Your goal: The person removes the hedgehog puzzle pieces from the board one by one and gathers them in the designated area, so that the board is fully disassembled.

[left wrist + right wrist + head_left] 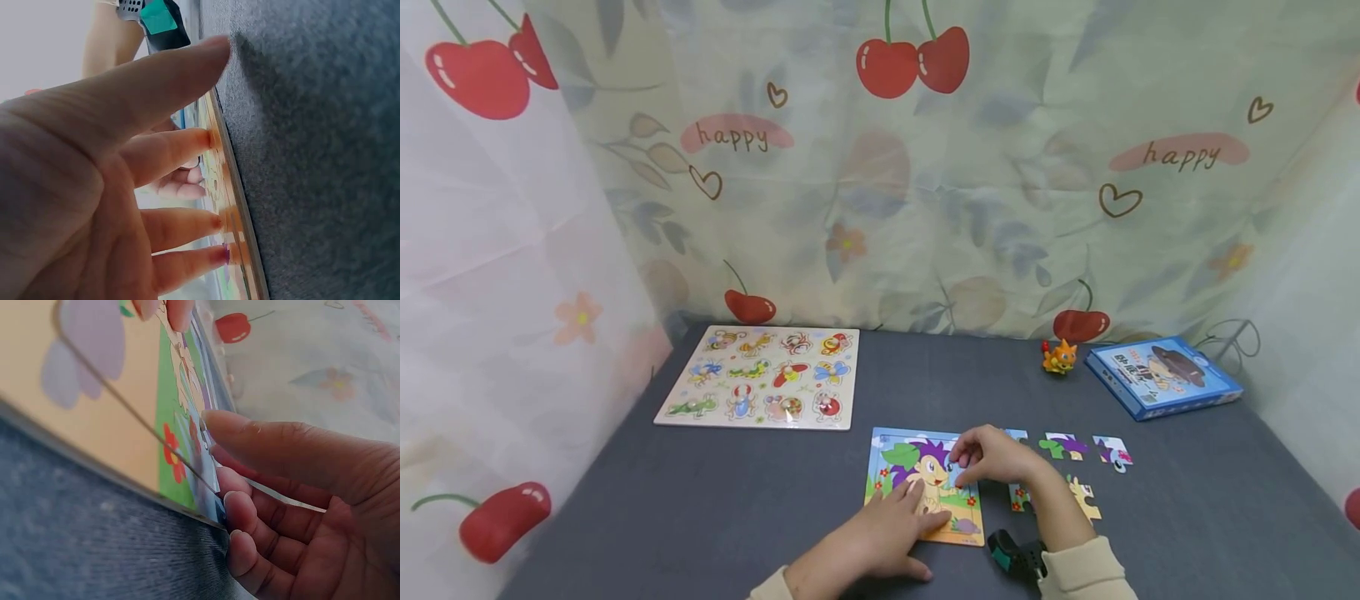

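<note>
A picture puzzle board [966,527] with a purple-haired cartoon character lies on the dark table. My left hand [891,525] rests on its lower left part, fingers spread, fingertips pressing the picture; the thumb reaches past the front edge over the cloth. At the board's right side, my right hand [996,456] pinches a puzzle piece [195,436] between thumb and forefinger, low over the picture. Its other fingers curl beside the board's edge in the right wrist view. Most of that piece is hidden by the fingers.
Several loose puzzle pieces [1063,446] lie right of the board. Behind stand a peg board with insect pictures [790,404], an orange toy figure [1060,358] and a blue box [1172,375]. A black wrist device [1015,554] sits by the right sleeve. Printed curtains surround the table.
</note>
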`<state>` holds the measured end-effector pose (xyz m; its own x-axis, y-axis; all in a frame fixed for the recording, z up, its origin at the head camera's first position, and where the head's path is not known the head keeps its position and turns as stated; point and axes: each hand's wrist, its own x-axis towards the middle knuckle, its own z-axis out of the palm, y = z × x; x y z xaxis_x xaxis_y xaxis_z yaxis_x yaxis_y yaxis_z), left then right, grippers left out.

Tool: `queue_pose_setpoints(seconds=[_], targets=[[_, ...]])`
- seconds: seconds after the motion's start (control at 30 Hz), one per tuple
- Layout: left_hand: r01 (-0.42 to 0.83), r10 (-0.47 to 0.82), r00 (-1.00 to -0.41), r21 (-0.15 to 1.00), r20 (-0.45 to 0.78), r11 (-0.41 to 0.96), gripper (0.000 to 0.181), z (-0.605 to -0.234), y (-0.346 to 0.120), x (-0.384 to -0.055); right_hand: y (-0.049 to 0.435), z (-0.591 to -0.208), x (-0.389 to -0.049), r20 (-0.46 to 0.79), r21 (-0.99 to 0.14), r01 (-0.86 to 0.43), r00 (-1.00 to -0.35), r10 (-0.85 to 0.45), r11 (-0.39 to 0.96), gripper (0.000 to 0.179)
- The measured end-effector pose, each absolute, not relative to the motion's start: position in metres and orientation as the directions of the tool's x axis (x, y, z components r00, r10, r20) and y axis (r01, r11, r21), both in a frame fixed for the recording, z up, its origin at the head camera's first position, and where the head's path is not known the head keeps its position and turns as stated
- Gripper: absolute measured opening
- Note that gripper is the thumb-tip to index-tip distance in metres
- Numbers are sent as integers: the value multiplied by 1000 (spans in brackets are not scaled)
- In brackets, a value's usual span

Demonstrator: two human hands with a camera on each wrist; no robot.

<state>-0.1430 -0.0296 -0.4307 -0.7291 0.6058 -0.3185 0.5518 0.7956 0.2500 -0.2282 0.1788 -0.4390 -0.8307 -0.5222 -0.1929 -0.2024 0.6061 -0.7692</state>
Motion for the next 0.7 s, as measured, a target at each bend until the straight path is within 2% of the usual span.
queue_pose_setpoints(seconds=[0.7], targets=[[523, 583, -747, 260, -319, 812, 68, -433, -28, -139, 181, -446, -225, -162, -762, -224, -842, -514, 608, 19]])
